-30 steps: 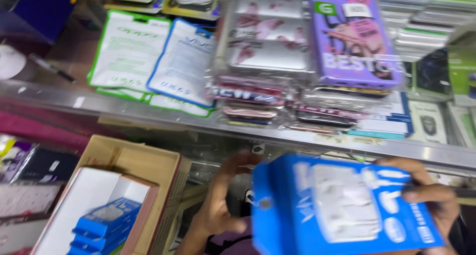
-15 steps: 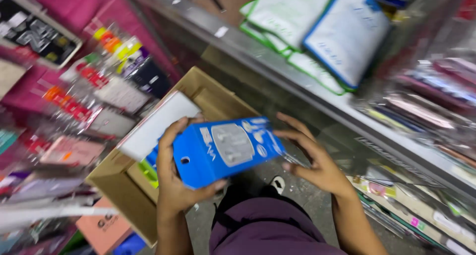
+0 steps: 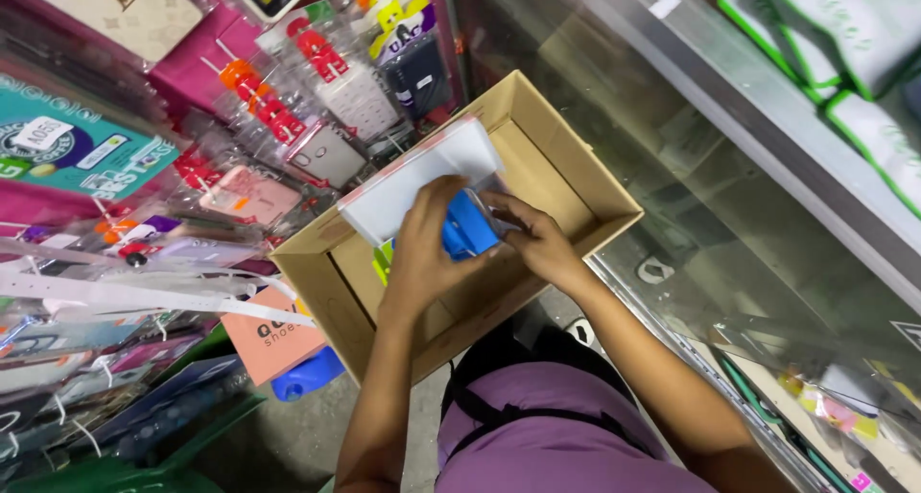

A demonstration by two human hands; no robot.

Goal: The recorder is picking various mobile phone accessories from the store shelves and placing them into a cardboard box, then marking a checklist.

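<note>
Head view only. Cardboard box (image 3: 576,181), open-topped, sits tilted below a glass display case (image 3: 729,196); its far corner nearly meets the glass front and metal rail, so open room on that side is slim. Left flank of the box is crowded by hanging packets of phone cases (image 3: 288,138) and white straps (image 3: 144,296). Near edge of the box lies just above the person's lap, purple garment (image 3: 556,435). Bare concrete floor (image 3: 297,440) shows only in a narrow strip below the box, beside an orange shoe box (image 3: 273,335).

Both hands are inside the box. Blue package (image 3: 465,226) lies in the box's middle, between the two hands. Left hand (image 3: 422,253) covers its left part from above, fingers (image 3: 443,194) curled over the top edge and clamped on it. Right hand (image 3: 539,244) presses against the package's right end, fingers bent and close together, touching it. White flat packet (image 3: 422,176) leans on the box's left wall, just behind the left hand, touching the blue package's upper side.
</note>
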